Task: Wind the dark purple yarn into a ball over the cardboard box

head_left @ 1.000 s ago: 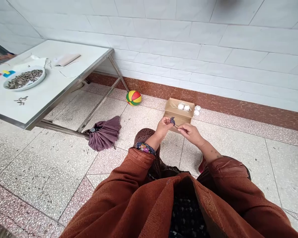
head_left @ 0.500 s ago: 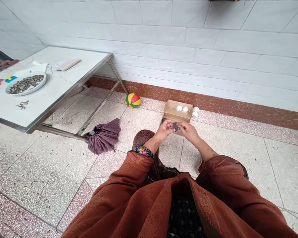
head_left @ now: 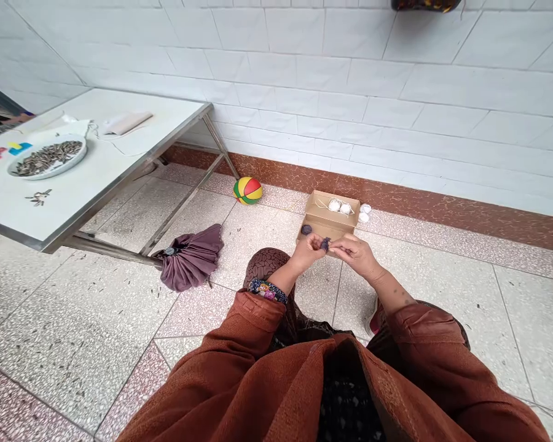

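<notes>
A small dark purple piece of crochet or knitted yarn work (head_left: 325, 244) sits between my two hands, above the near edge of an open cardboard box (head_left: 321, 224). My left hand (head_left: 308, 250) is closed on its left side, thumb and fingers pinching it. From the right, my right hand (head_left: 354, 253) meets the piece with its fingers pinched together; whatever thin thing they grip is too small to make out. Inside the box, just beyond my left fingers, lies a dark purple yarn ball (head_left: 306, 229). White yarn balls (head_left: 340, 206) with loose strands rest on the box's raised lid.
More white balls (head_left: 364, 213) lie beside the box near the wall. A striped ball (head_left: 247, 190) and a folded purple umbrella (head_left: 191, 256) are on the floor to the left. The metal-framed table (head_left: 133, 166) carries a plate of seeds (head_left: 50, 158). Part of another person shows at far left.
Both hands have come slightly nearer to me with the purple piece, and the dark yarn ball in the box shows more fully. My right fingers have shifted at the piece's edge.
</notes>
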Motion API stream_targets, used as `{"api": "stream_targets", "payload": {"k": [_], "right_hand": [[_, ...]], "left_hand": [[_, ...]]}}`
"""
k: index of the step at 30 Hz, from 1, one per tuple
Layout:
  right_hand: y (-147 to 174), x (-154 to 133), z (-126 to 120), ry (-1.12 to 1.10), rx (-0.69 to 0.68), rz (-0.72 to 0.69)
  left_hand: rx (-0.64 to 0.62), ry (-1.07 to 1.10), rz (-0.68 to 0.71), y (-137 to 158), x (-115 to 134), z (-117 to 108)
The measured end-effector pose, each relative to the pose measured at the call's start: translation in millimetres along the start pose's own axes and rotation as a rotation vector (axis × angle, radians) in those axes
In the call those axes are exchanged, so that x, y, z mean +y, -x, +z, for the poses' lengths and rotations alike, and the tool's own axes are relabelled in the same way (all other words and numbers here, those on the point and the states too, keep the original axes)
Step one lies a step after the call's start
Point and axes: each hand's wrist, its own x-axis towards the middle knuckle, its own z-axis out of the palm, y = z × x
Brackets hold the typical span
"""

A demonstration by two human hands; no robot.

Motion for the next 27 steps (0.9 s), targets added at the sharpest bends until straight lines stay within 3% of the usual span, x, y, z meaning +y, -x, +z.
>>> {"api": "stream_targets", "payload": {"k": [4, 6, 12, 19, 22, 27], "right_hand": [[-6, 11, 5, 0.026, 0.105, 0.083], [-7, 18, 11, 0.041, 0.141, 0.121], [5, 19, 26, 0.039, 0.017, 0.104], [14, -3, 14, 0.008, -0.096, -0.031], [11, -8, 6, -0.037, -0.035, -0.036], [2, 0, 7, -0.058, 0.100, 0.048]], "left_hand": [[-0.295, -0.059, -0.020, 5, 0, 3], [-0.338, 0.010, -0.035, 6, 2, 3], [-0.097, 0.316, -0.051, 5, 10, -1], [0.134, 0.190, -0.036, -6, -1, -7], [0.094, 0.095, -0.038, -5, -5, -6], [-0.163, -0.003, -0.075, 9, -2, 3]]}}
